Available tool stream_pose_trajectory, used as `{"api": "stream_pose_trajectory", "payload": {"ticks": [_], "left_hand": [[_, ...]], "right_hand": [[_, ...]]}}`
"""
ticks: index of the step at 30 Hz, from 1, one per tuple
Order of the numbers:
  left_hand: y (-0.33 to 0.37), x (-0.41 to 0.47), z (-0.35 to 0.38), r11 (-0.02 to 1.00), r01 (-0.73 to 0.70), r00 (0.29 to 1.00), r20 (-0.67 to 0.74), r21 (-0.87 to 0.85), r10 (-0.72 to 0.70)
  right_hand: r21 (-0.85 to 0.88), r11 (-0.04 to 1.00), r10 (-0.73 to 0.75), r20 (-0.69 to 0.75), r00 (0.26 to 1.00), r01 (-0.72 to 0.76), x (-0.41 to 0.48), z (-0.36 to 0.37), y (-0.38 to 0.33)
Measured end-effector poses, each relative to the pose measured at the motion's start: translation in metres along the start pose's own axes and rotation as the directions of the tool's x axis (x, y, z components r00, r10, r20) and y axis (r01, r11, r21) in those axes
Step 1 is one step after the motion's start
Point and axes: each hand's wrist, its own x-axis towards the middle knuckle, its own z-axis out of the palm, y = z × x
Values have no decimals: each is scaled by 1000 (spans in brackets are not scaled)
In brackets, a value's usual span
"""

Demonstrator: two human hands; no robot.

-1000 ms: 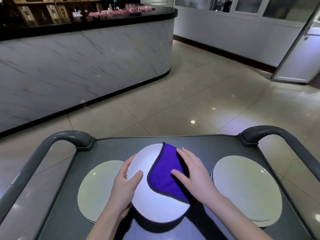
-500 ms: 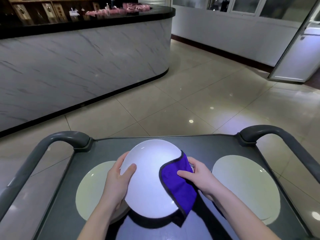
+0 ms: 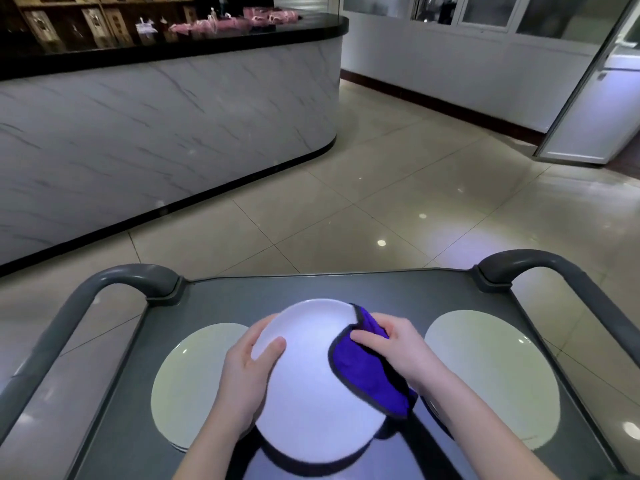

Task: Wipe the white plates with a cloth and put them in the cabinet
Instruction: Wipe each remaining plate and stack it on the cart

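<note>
White plate (image 3: 311,393), gripped at its left rim by the left hand (image 3: 242,379), thumb on the face, fingers wrapped round the edge. At the right rim, purple cloth (image 3: 367,375) with dark edging, folded over the edge and pinched there by the right hand (image 3: 401,348). Held raised and tilted above the grey cart (image 3: 398,289), between a left plate (image 3: 187,386) and a right plate (image 3: 491,375), both pale and lying flat on the cart top. Beyond, curved cart handles (image 3: 114,282), glossy tiled floor (image 3: 381,188), marble-fronted counter (image 3: 156,126) at left.

A white plate (image 3: 311,393) is raised over the cart (image 3: 398,292), with a purple cloth (image 3: 363,372) wrapped over its right rim. Flat near the edges lie the left plate (image 3: 194,386) and right plate (image 3: 491,375).
</note>
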Motion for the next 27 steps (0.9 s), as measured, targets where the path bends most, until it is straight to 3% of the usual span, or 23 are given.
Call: {"api": "stream_pose_trajectory", "payload": {"ticks": [3,5,9,12,14,16,18,21,24,27], "left_hand": [[-1,0,2,987,60,980,-179,-147,-86],[3,1,4,991,50,985,-159,-125,-70],[16,7,-3,997,-33,999,42,64,31],[25,13,-3,943,-145,957,284,299,57],[29,14,1,904,-218,935,345,369,85],[32,15,0,933,-196,964,233,303,127],[25,16,-5,979,-120,993,11,168,120],[10,4,7,1000,-18,981,-192,-8,16],[3,-5,33,983,39,952,-292,-177,-91],[9,0,32,986,23,921,-381,-163,-84]], "right_hand": [[331,937,139,-69,988,-109,-13,11,21],[383,910,189,-51,981,-156,-15,12,25],[165,981,109,-31,994,-103,-7,-4,7],[-87,996,12,77,997,-6,1,-6,-13],[-143,990,3,133,991,16,5,-2,-18],[-42,999,1,84,996,3,5,0,-16],[208,978,38,-67,997,-23,4,0,-13],[613,790,188,-207,960,-22,1,8,-6],[717,697,228,-226,947,3,-6,32,3],[727,686,242,-190,952,-29,-14,43,11]]}}
